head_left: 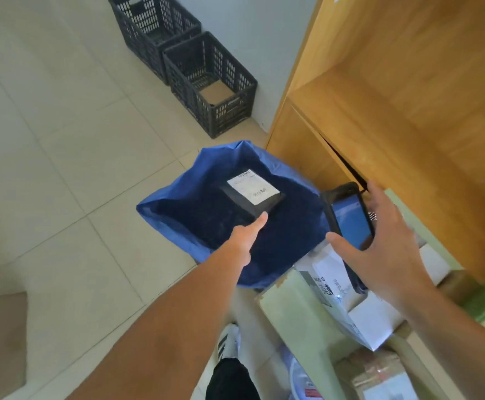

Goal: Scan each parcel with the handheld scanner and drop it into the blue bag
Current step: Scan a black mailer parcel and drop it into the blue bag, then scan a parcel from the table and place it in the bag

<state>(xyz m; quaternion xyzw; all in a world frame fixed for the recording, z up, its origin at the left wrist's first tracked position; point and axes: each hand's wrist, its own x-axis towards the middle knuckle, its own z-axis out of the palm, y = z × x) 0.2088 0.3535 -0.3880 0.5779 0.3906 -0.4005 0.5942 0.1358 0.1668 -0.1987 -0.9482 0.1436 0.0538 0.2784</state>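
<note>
Parcel [251, 194]: black box, white label up, held over the open mouth of the bag [177, 203], not yet released.
Left grip [244, 241]: thumb on the parcel's near edge, fingers hidden beneath; holding it.
Scanner [351, 217]: screen lit, just beside the bag's right rim, pinched between thumb and fingers of the right grip [385, 249].
Step, as judged: scan likely done, drop in hand.
Next move calls for: loosing the parcel so it falls inside, then reaching to the carton [293, 307] of parcels below.
Crates [209, 82], shelf [394, 96]: behind, well apart.
</note>
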